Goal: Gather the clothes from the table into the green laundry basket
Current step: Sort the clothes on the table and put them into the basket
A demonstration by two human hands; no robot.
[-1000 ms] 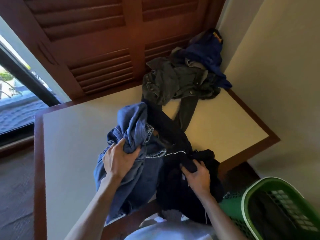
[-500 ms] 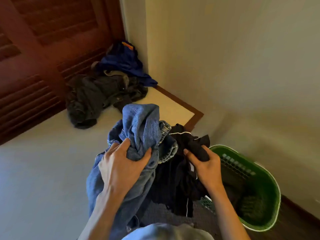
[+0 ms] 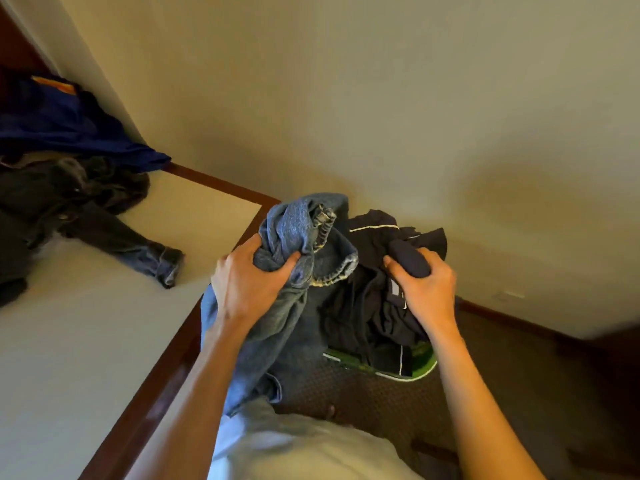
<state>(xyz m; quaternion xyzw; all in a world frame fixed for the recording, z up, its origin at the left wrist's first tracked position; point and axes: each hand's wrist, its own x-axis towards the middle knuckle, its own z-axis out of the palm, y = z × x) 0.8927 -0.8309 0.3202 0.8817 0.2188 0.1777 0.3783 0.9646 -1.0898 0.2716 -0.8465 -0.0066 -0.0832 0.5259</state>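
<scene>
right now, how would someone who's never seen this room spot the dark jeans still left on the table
Start at the cream table with the dark wood edge, and look to its far corner against the wall, where clothes lie heaped. The dark jeans sprawl below a navy blue garment. Unlike that garment, they stretch one faded leg, ending in a cuff, out across the tabletop.

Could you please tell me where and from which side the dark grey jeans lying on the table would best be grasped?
Probably at the leg of the dark grey denim jeans, just above the cuff. It stretches flat across the cream table top, apart from the bunched pile, pointing towards the person, so fingers can come down from above and close across it.
</scene>
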